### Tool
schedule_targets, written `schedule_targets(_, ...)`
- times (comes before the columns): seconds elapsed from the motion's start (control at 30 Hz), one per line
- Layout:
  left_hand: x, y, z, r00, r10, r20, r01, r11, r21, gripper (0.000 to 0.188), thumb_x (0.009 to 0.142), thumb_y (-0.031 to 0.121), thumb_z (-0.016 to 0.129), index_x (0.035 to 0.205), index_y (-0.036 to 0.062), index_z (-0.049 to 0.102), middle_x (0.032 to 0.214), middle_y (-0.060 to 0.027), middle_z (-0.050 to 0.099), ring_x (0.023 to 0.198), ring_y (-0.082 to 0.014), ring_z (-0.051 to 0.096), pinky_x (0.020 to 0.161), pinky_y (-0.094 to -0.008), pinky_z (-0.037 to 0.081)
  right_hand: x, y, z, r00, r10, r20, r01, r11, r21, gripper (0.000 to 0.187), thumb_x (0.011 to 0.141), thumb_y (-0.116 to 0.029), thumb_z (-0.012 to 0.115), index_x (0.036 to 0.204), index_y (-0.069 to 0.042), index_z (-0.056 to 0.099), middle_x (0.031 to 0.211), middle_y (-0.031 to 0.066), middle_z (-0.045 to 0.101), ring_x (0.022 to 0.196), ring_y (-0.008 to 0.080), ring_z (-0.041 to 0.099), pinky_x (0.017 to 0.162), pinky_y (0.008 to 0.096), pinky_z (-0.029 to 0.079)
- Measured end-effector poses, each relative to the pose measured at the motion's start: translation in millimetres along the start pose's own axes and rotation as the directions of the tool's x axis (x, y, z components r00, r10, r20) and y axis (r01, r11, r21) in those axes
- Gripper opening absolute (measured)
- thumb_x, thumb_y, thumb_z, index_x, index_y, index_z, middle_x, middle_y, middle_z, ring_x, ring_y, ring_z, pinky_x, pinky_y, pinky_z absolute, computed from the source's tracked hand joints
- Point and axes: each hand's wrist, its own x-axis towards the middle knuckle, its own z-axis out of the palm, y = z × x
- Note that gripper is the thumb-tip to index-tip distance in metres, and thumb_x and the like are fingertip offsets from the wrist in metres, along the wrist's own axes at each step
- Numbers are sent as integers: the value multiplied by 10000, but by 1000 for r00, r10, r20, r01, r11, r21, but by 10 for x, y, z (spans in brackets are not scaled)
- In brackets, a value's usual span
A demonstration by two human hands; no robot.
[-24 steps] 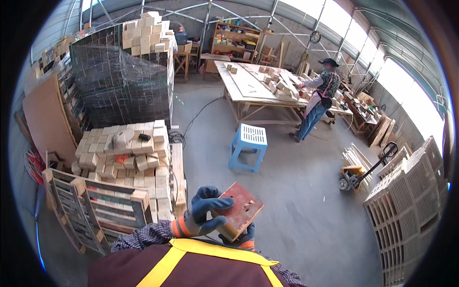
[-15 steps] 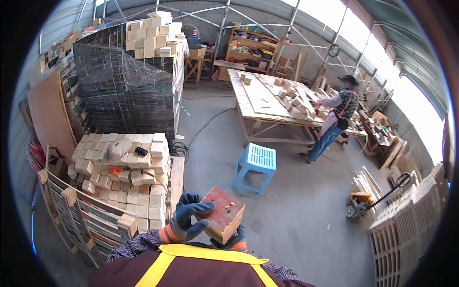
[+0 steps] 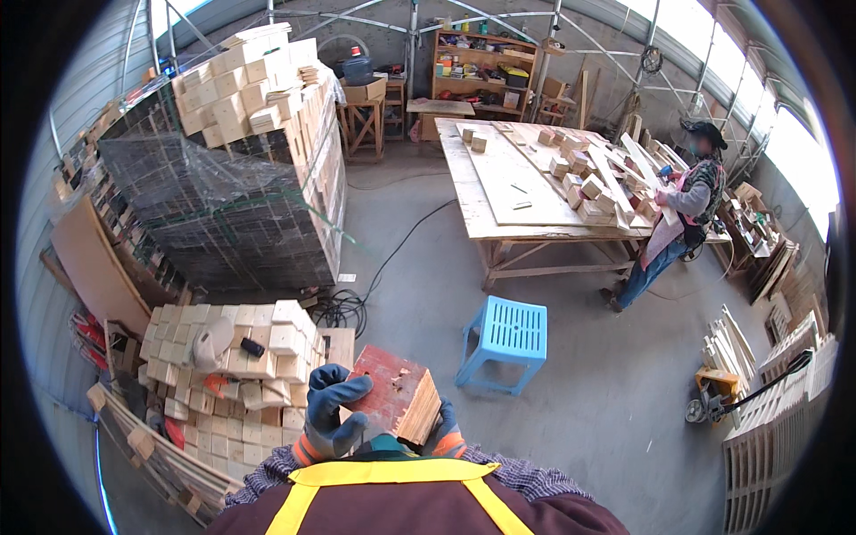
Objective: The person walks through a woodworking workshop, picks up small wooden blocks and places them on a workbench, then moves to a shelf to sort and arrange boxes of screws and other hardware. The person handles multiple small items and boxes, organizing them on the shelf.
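Observation:
A wooden block with a worn, dark red top and layered, plywood-like edges is held up close in front of my chest. My left hand, in a blue work glove with an orange cuff, grips its left edge, the fingers bent over the red face. On the other side my right hand, gloved the same way, supports the block low on its right; most of those fingers are hidden behind it. Left of my hands, stacked pale wooden blocks carry a light cap and a small black object.
A blue plastic stool stands ahead to the right. Beyond it, a person works at a large wooden table with blocks and boards. A tall wrapped stack rises at left, with coiled cable nearby. A pallet jack sits at right.
The view has swung somewhat left, so the stool and table appear farther right. The block has tilted, showing more of its right side; both hands remain on it.

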Motion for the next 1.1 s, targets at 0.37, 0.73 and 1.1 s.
schedule_targets(0.37, 1942, -1883, 419, 988, 77, 132, -51, 981, -188, 360, 821, 203, 698, 1136, 56, 608, 1138, -62, 632, 1001, -244, 489, 952, -402, 349, 1354, -1634, 937, 987, -155, -40, 157, 985, 74, 689, 873, -696, 370, 1385, -252, 491, 1363, 78, 548, 1191, 364, 541, 920, 654, 418)
schedule_targets(0.73, 3345, -2988, 1253, 968, 168, 189, -116, 958, -261, 352, 813, 203, 702, 1119, 53, 612, 1147, -85, 644, 1002, -250, 498, 942, -407, 359, 2352, -3029, 1305, 957, -267, -116, 281, 951, 133, 713, 799, -726, 501, 1302, -223, 550, 1257, 82, 584, 1091, 336, 591, 875, 560, 494)
schedule_targets(1.1, 4436, -3853, 2078, 986, 62, 155, -33, 982, -185, 362, 831, 240, 681, 1127, 42, 616, 1137, -72, 631, 1055, -249, 470, 962, -398, 353, 3292, -4531, 1596, 976, -197, -96, 209, 967, 142, 747, 770, -777, 530, 1226, -190, 610, 1139, 100, 626, 1030, 327, 609, 907, 543, 490)
